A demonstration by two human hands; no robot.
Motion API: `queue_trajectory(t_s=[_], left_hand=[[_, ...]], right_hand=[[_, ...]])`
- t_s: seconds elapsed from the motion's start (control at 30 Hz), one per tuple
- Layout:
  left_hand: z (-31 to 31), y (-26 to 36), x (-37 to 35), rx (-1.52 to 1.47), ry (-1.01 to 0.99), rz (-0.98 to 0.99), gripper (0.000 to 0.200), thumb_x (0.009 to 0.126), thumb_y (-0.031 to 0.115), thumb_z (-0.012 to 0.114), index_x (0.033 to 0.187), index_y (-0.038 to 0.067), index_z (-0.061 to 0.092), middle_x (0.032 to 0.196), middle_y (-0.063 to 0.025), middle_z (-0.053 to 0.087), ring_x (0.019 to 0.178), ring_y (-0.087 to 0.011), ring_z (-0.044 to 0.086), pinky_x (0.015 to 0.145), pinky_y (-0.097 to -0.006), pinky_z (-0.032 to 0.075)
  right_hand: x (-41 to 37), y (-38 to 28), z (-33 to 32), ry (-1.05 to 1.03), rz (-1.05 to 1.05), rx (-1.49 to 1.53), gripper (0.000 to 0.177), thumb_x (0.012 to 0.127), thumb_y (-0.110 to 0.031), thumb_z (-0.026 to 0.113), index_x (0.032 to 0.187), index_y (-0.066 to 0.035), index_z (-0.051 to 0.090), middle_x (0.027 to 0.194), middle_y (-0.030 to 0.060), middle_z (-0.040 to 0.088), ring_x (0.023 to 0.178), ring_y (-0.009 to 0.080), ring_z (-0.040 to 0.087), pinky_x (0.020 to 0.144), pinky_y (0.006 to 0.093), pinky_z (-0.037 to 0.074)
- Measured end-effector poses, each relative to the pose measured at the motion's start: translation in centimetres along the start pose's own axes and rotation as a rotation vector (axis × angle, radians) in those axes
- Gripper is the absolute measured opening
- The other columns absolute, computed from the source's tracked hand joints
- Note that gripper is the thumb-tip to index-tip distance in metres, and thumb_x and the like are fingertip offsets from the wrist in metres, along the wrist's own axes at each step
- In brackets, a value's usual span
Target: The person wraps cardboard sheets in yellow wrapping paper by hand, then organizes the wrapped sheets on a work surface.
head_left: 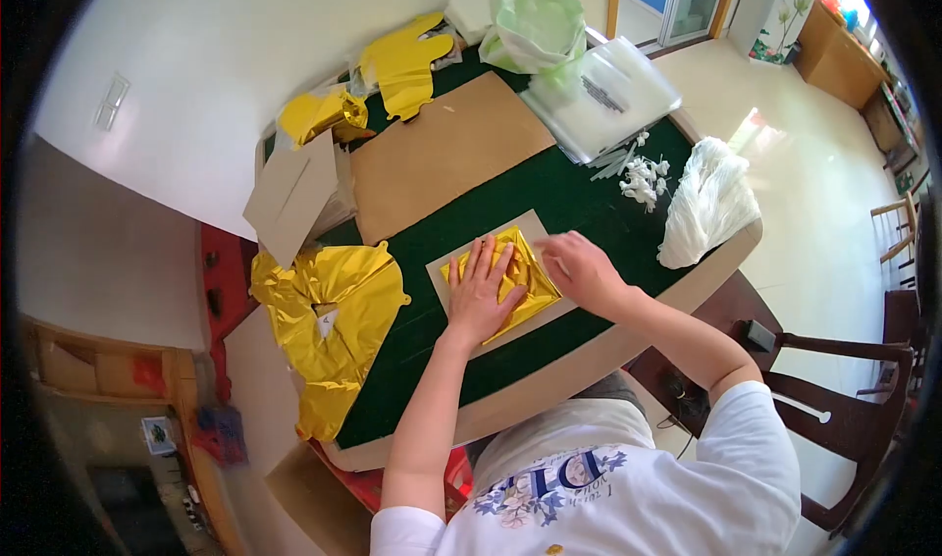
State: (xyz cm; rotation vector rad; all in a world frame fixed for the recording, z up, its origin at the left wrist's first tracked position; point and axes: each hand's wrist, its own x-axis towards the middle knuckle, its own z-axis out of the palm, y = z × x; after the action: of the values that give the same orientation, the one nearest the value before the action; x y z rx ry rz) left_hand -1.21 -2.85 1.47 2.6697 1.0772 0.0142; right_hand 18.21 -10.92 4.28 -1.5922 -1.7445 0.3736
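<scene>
A folded piece of shiny gold foil (530,286), apparently a foil balloon, lies on a grey-beige card (435,273) at the front of the table. Flat on the foil rests my left hand (479,291), fingers spread and pressing down. My right hand (581,269) is at the right edge of the foil and card, its fingers bent and drawn together, slightly blurred. Whatever is between those fingertips is hidden. To the left, a large unfolded gold foil balloon (334,306) spreads over the table's edge.
The table has a dark green top (412,340). Around it lie a brown cardboard sheet (451,154), stacked cards (304,198), more gold foil (402,60), clear plastic bags (608,100), a green-white bag (535,26), small white pieces (643,183) and a white bundle (706,203). A wooden chair (844,409) stands right.
</scene>
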Motion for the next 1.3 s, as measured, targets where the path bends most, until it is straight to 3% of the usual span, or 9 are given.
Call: queue_trajectory(t_s=[0.1, 0.23, 0.33, 0.5, 0.67, 0.8, 0.93, 1.13, 1.3], left_hand=[[0.2, 0.1, -0.1, 0.019, 0.020, 0.015, 0.064, 0.093, 0.055, 0.041, 0.149, 0.027, 0.025, 0.157, -0.0082, 0.013, 0.146, -0.0244, 0.009, 0.115, -0.0527, -0.001], [0.5, -0.1, -0.2, 0.040, 0.035, 0.029, 0.063, 0.094, 0.055, 0.040, 0.149, 0.028, 0.025, 0.157, -0.0086, 0.013, 0.146, -0.0248, 0.010, 0.115, -0.0532, -0.001], [0.2, 0.1, -0.2, 0.018, 0.054, 0.042, 0.064, 0.093, 0.050, 0.046, 0.148, 0.026, 0.027, 0.156, -0.0098, 0.016, 0.145, -0.0275, 0.013, 0.114, -0.0545, 0.005], [0.5, 0.1, -0.4, 0.029, 0.082, 0.049, 0.063, 0.093, 0.050, 0.047, 0.148, 0.028, 0.028, 0.156, -0.0105, 0.017, 0.145, -0.0278, 0.013, 0.114, -0.0558, 0.007], [0.6, -0.1, -0.4, 0.042, 0.088, 0.069, 0.060, 0.093, 0.050, 0.047, 0.146, 0.029, 0.032, 0.155, -0.0115, 0.019, 0.144, -0.0280, 0.015, 0.113, -0.0567, 0.009], [0.4, 0.1, -0.5, 0.031, 0.098, 0.078, 0.057, 0.092, 0.049, 0.048, 0.144, 0.029, 0.037, 0.154, -0.0122, 0.020, 0.144, -0.0282, 0.015, 0.113, -0.0566, 0.010], [0.4, -0.1, -0.5, 0.026, 0.104, 0.087, 0.054, 0.093, 0.049, 0.047, 0.143, 0.031, 0.038, 0.154, -0.0124, 0.022, 0.144, -0.0280, 0.015, 0.113, -0.0561, 0.010], [1.1, -0.4, -0.4, 0.018, 0.141, 0.087, 0.056, 0.092, 0.052, 0.046, 0.144, 0.033, 0.035, 0.155, -0.0118, 0.020, 0.145, -0.0273, 0.014, 0.113, -0.0566, 0.009], [1.3, -0.6, -0.4, 0.029, 0.141, 0.102, 0.059, 0.091, 0.055, 0.045, 0.145, 0.034, 0.033, 0.155, -0.0111, 0.019, 0.145, -0.0270, 0.013, 0.113, -0.0575, 0.008]], right_hand=[[2.4, 0.0, 0.4, -0.104, 0.400, 0.210, 0.032, 0.086, -0.015, 0.065, 0.111, 0.000, 0.052, 0.101, 0.0157, 0.066, 0.090, 0.0263, 0.065, 0.072, 0.0346, 0.052], [4.1, 0.0, 2.5, -0.150, 0.436, 0.154, 0.037, 0.086, -0.017, 0.067, 0.114, -0.001, 0.049, 0.085, 0.0173, 0.067, 0.080, 0.0268, 0.067, 0.068, 0.0340, 0.052], [4.6, 1.3, 2.8, -0.161, 0.496, 0.218, 0.045, 0.079, -0.019, 0.071, 0.113, 0.001, 0.050, 0.097, 0.0265, 0.064, 0.093, 0.0399, 0.063, 0.078, 0.0430, 0.051], [4.7, 0.2, 2.2, -0.194, 0.555, 0.049, 0.030, 0.082, -0.025, 0.066, 0.096, 0.002, 0.062, 0.090, 0.0229, 0.067, 0.089, 0.0374, 0.065, 0.076, 0.0429, 0.052], [5.8, 1.1, 2.7, -0.190, 0.634, 0.011, 0.031, 0.084, -0.026, 0.062, 0.075, 0.003, 0.068, 0.078, 0.0209, 0.067, 0.077, 0.0362, 0.067, 0.070, 0.0432, 0.053], [7.1, 2.1, 2.0, -0.427, 0.689, 0.138, 0.029, 0.087, -0.021, 0.060, 0.075, 0.005, 0.067, 0.059, 0.0108, 0.064, 0.050, 0.0187, 0.064, 0.053, 0.0304, 0.052], [6.0, 0.5, 2.2, -0.259, 0.415, -0.280, 0.020, 0.084, -0.015, 0.058, 0.094, 0.000, 0.065, 0.084, 0.0084, 0.069, 0.083, 0.0239, 0.068, 0.074, 0.0332, 0.054], [-1.8, -0.6, 2.2, -0.274, -0.267, -0.585, 0.031, 0.089, -0.015, 0.051, 0.116, -0.002, 0.059, 0.131, 0.0120, 0.051, 0.127, 0.0246, 0.045, 0.103, 0.0389, 0.037], [-4.1, -1.0, 1.8, -0.233, -0.196, -0.512, 0.038, 0.089, -0.014, 0.055, 0.125, -0.003, 0.053, 0.136, 0.0132, 0.049, 0.129, 0.0259, 0.044, 0.107, 0.0430, 0.034]])
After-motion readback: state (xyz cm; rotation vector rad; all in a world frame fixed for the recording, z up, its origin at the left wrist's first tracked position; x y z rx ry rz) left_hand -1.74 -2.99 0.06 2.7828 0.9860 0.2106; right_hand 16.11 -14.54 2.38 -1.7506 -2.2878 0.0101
